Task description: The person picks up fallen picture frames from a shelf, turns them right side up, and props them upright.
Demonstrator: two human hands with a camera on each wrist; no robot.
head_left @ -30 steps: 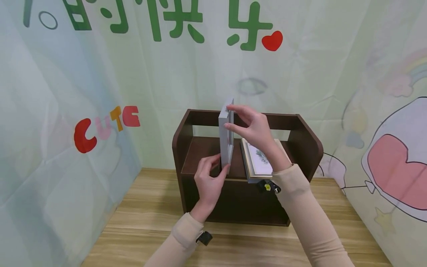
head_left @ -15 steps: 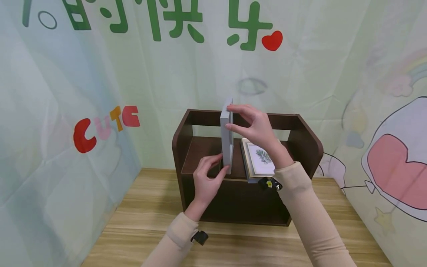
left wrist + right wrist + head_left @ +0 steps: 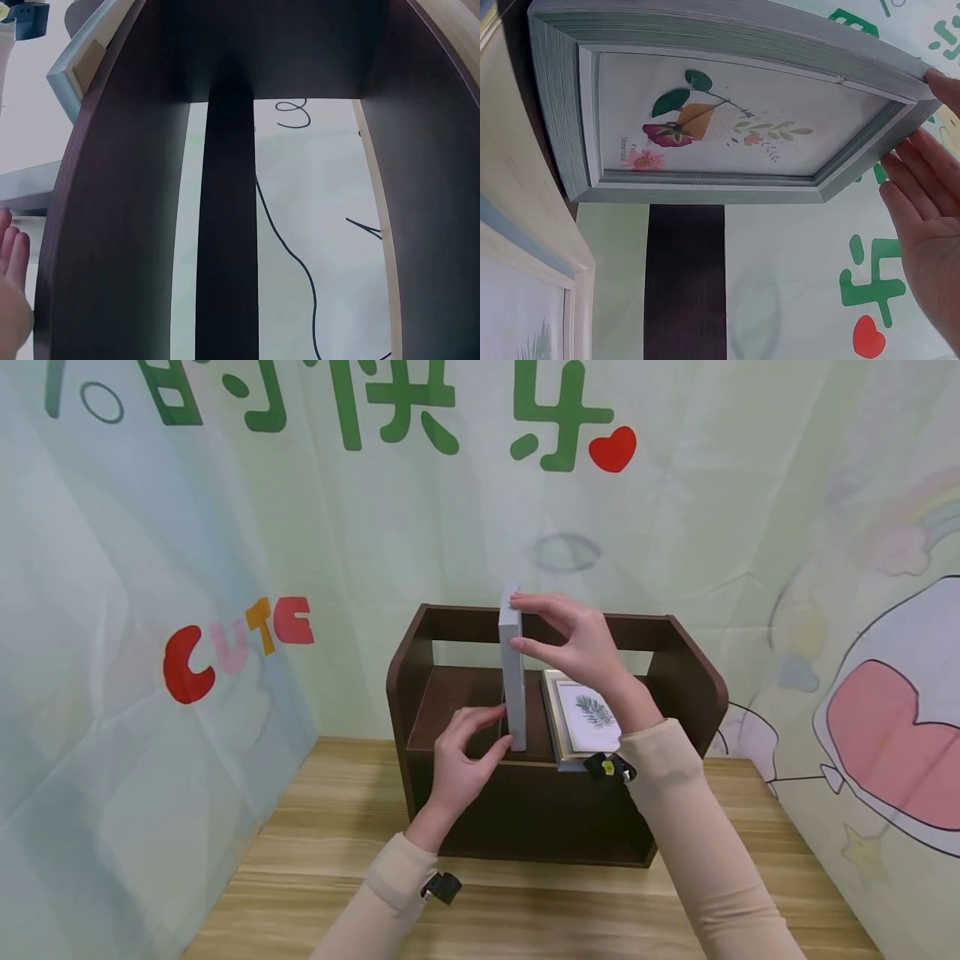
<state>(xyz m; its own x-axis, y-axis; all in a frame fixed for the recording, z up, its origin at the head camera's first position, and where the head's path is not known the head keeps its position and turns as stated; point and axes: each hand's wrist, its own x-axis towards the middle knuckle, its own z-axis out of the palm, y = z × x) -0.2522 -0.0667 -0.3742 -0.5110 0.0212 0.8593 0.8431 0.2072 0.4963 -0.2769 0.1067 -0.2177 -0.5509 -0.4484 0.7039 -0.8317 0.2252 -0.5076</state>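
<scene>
We find the grey picture frame [image 3: 513, 689] between both hands, upright over the top board of the brown shelf [image 3: 459, 693]. The right hand [image 3: 581, 643] pinches its upper near corner, thumb on the near edge and fingertips at the top. The left hand [image 3: 460, 764] grips the lower near edge with bent thumb and fingers, below and to the left of that hold; how firmly, we cannot tell.

Step in hand, in our judgement: standing the frame on the shelf and squaring it up. The foot seems to meet the board just beside the left fingertips — full contact we cannot confirm. The next move calls for a level foot and a steady top corner before either grip loosens, since so narrow a base could tip.

Alignment: the long axis runs vertically, from the left hand's hold up to the right hand's. The narrow side is turned toward the head camera; the flower print [image 3: 705, 120] faces right, toward the stacked frames [image 3: 588, 718], which lie flat beneath the right hand — near the upright frame but apart from it.
</scene>
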